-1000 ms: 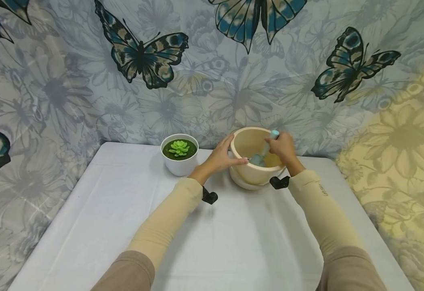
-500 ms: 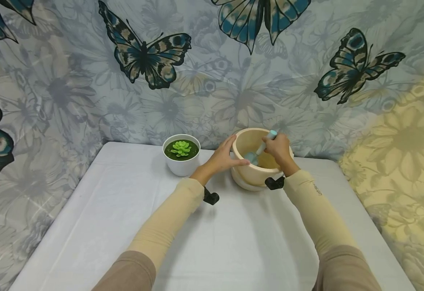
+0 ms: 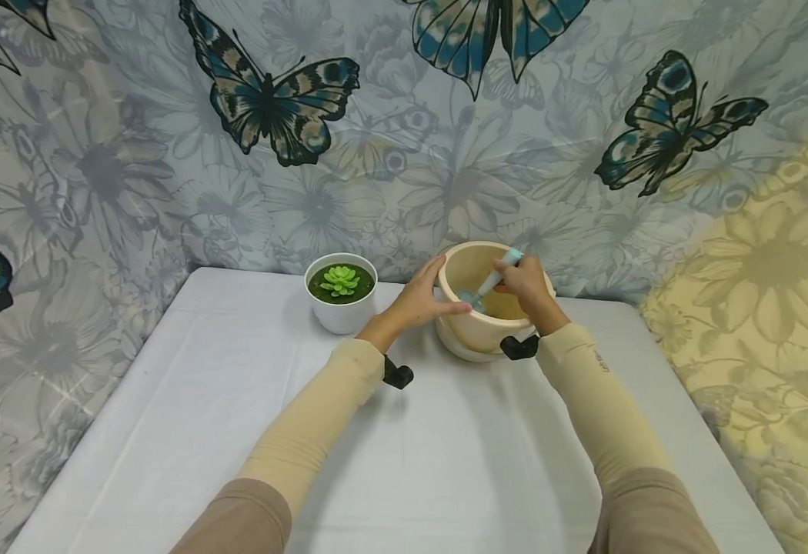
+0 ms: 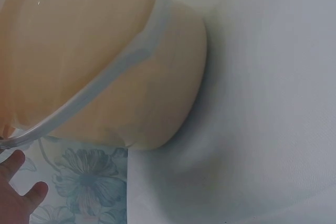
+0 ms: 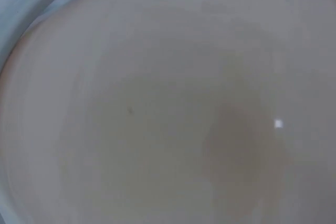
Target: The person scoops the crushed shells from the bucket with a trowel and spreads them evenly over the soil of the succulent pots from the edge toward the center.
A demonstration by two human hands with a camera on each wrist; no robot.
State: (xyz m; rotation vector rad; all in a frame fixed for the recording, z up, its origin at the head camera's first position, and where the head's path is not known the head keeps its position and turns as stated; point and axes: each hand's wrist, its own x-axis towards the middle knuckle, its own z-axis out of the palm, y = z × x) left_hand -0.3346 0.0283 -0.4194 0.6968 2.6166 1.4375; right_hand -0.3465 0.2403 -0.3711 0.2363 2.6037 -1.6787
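A cream bucket (image 3: pixel 485 337) stands near the table's back edge, with a pale bail handle hanging down its side in the left wrist view. Against its left side, my left hand (image 3: pixel 414 302) rests with fingers and thumb spread out straight, the thumb along the near rim. My right hand (image 3: pixel 530 288), over the bucket's right rim, grips the handle of a pale blue tool (image 3: pixel 492 280). Its wider head slants down to the left inside the bucket; its exact kind is unclear. The right wrist view shows the bucket's smooth inner wall (image 5: pixel 157 129), without the hand or tool.
A white pot (image 3: pixel 342 315) with a green succulent (image 3: pixel 340 282) stands just left of my left hand. White cloth covers the table (image 3: pixel 404 462). Behind it hangs a butterfly-patterned backdrop (image 3: pixel 390 154) close to the bucket.
My right hand has shifted a little left, carrying the tool's head from the bucket's middle toward its left inner wall. The left hand has stayed at the rim.
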